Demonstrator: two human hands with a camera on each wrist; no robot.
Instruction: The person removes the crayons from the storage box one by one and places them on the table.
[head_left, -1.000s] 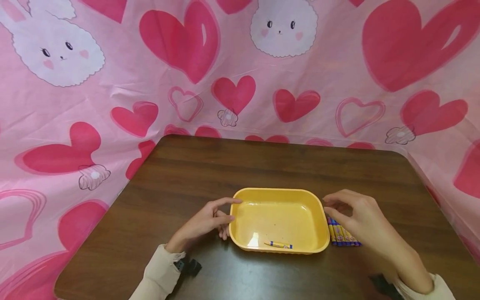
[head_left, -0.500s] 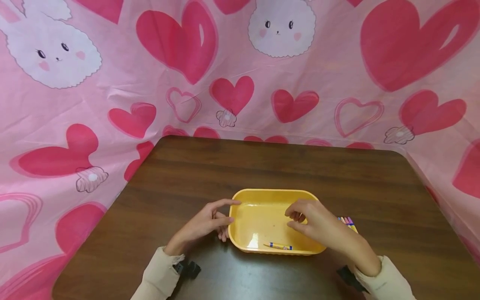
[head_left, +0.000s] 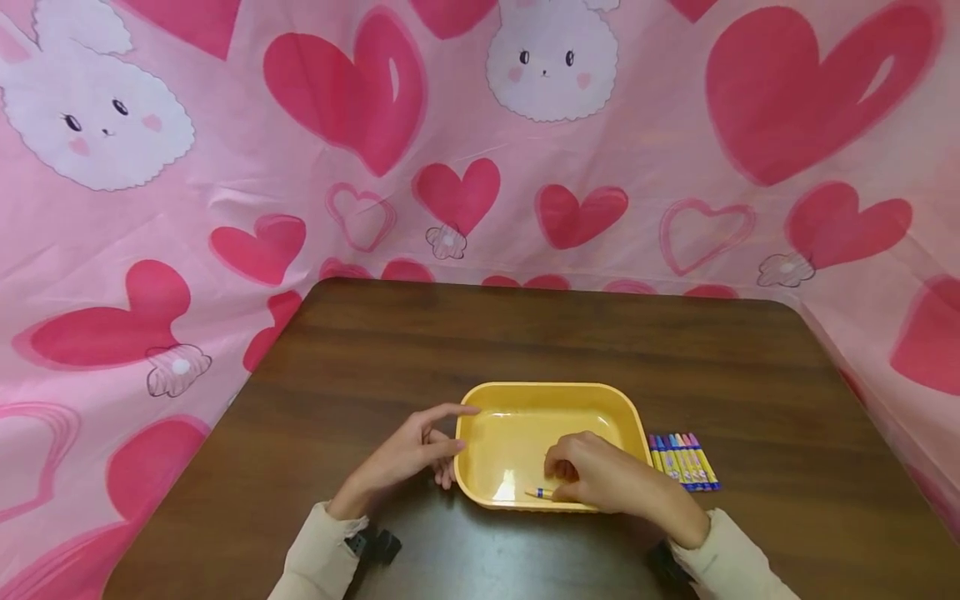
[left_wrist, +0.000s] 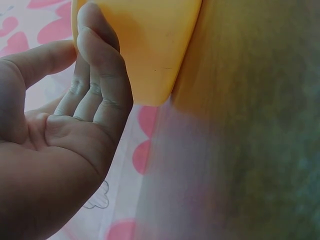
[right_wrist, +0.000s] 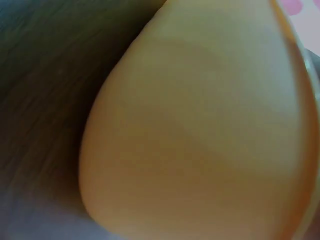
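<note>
A yellow plastic tray stands on the table, and its wall fills the upper part of the left wrist view. My left hand touches its left rim, forefinger straight over the edge and thumb against it; the remaining fingers bend loosely by the outer wall. Inside the tray, near the front wall, lies a yellow crayon with a blue band. My right hand reaches over the right side and pinches this crayon, covering its right half. In the right wrist view only the tray's outer wall shows, without the hand.
Several crayons lie in a row on the table, right of the tray. The dark wooden table reaches back to a pink cloth printed with hearts and rabbits, which hangs around it.
My right hand has moved left from beside the crayon row, over the tray, and down onto the crayon inside. The left hand has stayed at the rim.
</note>
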